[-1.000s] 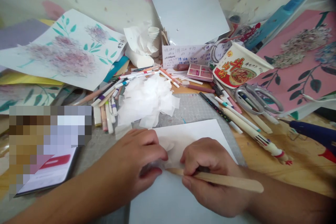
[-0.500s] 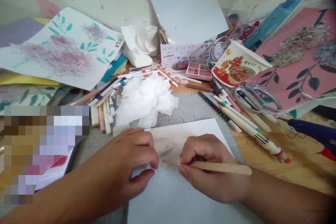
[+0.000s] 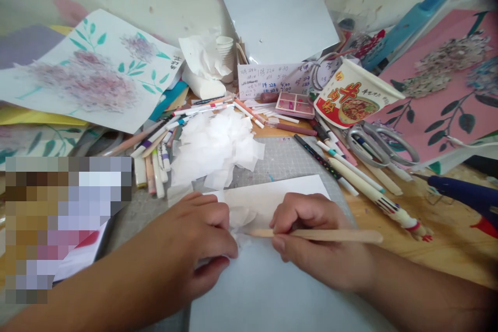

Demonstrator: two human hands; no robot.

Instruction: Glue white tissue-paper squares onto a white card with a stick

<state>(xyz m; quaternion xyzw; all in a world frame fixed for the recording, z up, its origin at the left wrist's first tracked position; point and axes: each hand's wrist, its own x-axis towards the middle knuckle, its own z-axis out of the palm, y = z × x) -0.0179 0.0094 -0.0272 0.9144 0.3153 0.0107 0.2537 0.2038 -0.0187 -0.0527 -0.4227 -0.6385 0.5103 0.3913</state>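
The right hand point(image 3: 322, 262) grips a wooden stick point(image 3: 342, 235), its tip at thin translucent paper point(image 3: 241, 216) left of that grip; the left hand point(image 3: 202, 244) curls beside the paper, whether pinching I cannot tell; pressing the paper seems the step in hand, calling next for a light, steady tip; below the 2 hands the white sheet point(image 3: 280, 301) leaves room; its far edge, paper scraps point(image 3: 218, 140) and a cream pen point(image 3: 365, 194) lie beyond.

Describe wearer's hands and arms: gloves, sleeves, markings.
Left hand and right hand are ungloved, no rings or wristwear visible. Left forearm and right forearm are bare to the frame's edge, no sleeves in view. No cables or obvious markings; blur hides finer detail.
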